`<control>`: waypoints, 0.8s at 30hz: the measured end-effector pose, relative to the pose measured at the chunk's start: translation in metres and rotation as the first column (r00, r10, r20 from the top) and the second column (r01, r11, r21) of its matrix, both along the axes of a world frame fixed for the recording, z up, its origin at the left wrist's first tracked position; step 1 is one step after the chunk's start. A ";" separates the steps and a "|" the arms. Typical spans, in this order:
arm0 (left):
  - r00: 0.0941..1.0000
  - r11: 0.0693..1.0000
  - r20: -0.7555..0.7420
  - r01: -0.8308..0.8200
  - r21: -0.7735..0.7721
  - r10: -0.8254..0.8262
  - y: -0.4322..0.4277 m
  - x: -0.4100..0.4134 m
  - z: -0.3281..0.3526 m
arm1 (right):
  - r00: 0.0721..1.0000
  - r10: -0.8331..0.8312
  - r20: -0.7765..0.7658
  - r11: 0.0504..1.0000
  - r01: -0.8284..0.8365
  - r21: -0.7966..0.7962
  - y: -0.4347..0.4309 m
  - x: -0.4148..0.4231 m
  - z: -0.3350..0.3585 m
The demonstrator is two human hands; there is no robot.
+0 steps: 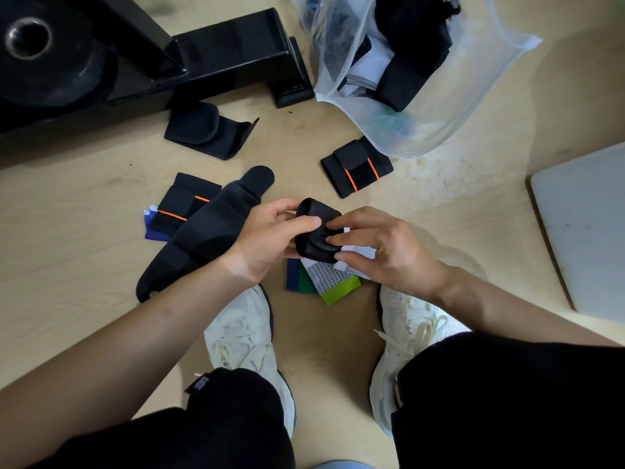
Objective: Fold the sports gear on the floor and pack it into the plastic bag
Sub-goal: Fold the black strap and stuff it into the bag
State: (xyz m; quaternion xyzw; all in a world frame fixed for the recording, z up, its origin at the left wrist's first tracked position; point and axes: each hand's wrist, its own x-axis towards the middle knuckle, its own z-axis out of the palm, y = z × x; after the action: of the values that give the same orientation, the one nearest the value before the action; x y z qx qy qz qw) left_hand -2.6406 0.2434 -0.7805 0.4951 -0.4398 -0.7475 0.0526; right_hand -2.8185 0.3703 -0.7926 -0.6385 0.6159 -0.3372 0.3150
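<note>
My left hand (270,238) and my right hand (375,252) together hold a small rolled black strap (313,220) above the floor, thumbs and fingertips pinching it. Under them lie folded socks in white, green and navy (324,279). A long black brace (206,231) lies to the left, partly over a black wrap with orange stripes (187,204). Another orange-striped wrap (355,169) sits by the clear plastic bag (473,106), which lies open at the upper right with dark clothes inside. A black folded pad (206,132) rests further back.
A black metal equipment frame (216,52) with a weight plate (44,59) fills the upper left. A grey flat board (585,228) lies at the right edge. My white sneakers (243,333) stand on the wooden floor just below the socks.
</note>
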 end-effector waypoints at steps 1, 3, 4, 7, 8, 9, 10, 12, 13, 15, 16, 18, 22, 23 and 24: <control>1.000 0.999 0.011 0.008 -0.032 -0.008 -0.001 0.000 -0.001 | 0.999 -0.024 0.048 0.999 0.022 0.046 0.000 0.000 0.003; 0.999 0.994 0.026 0.021 -0.105 -0.018 -0.002 0.002 -0.002 | 0.977 -0.121 0.175 0.983 0.093 0.161 0.000 0.000 0.009; 0.999 0.989 0.027 0.022 -0.144 -0.019 -0.002 0.002 -0.003 | 0.954 -0.179 0.242 0.970 0.130 0.206 0.000 0.000 0.012; 0.999 0.970 0.008 0.038 -0.240 -0.037 -0.002 0.002 0.000 | 0.870 -0.308 0.384 0.939 0.214 0.270 -0.003 -0.003 0.014; 0.999 0.968 -0.012 0.043 -0.247 -0.047 -0.001 0.001 0.001 | 0.842 -0.337 0.421 0.930 0.226 0.291 -0.004 -0.004 0.013; 0.998 0.968 -0.033 0.045 -0.246 -0.055 0.000 0.001 0.003 | 0.814 -0.357 0.459 0.922 0.228 0.313 -0.004 -0.004 0.013; 0.997 0.969 -0.051 0.044 -0.243 -0.058 0.000 0.000 0.005 | 0.787 -0.369 0.495 0.917 0.221 0.333 -0.005 -0.004 0.014; 0.995 0.975 -0.088 0.031 -0.222 -0.052 0.001 -0.002 0.008 | 0.739 -0.373 0.562 0.916 0.197 0.348 -0.005 -0.003 0.014; 0.994 0.980 -0.105 0.021 -0.200 -0.043 0.001 -0.003 0.010 | 0.716 -0.373 0.590 0.917 0.189 0.351 -0.006 -0.003 0.015; 0.991 0.989 -0.130 0.005 -0.150 -0.025 0.002 -0.005 0.012 | 0.677 -0.386 0.626 0.915 0.193 0.355 -0.006 -0.002 0.015; 0.990 0.991 -0.139 0.006 -0.135 -0.025 0.002 -0.007 0.014 | 0.663 -0.389 0.639 0.915 0.200 0.350 -0.006 -0.002 0.015; 0.987 0.993 -0.159 0.016 -0.120 -0.036 0.003 -0.011 0.018 | 0.648 -0.372 0.664 0.925 0.199 0.324 -0.006 -0.004 0.017; 0.983 0.996 -0.180 0.019 -0.086 -0.034 0.002 -0.017 0.024 | 0.623 -0.387 0.679 0.919 0.206 0.335 -0.007 -0.013 0.022; 0.983 0.992 -0.173 0.043 -0.119 -0.064 0.002 -0.019 0.026 | 0.628 -0.400 0.667 0.914 0.218 0.343 -0.008 -0.016 0.025; 0.982 0.978 -0.152 0.077 -0.195 -0.108 0.002 -0.022 0.028 | 0.641 -0.408 0.650 0.910 0.230 0.344 -0.009 -0.020 0.029</control>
State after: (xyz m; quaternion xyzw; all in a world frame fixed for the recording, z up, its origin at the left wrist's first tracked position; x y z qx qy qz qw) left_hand -2.6621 0.2451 -0.7522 0.4046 -0.5254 -0.7419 0.0996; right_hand -2.8382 0.3614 -0.7633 -0.2980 0.5845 -0.5334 0.5339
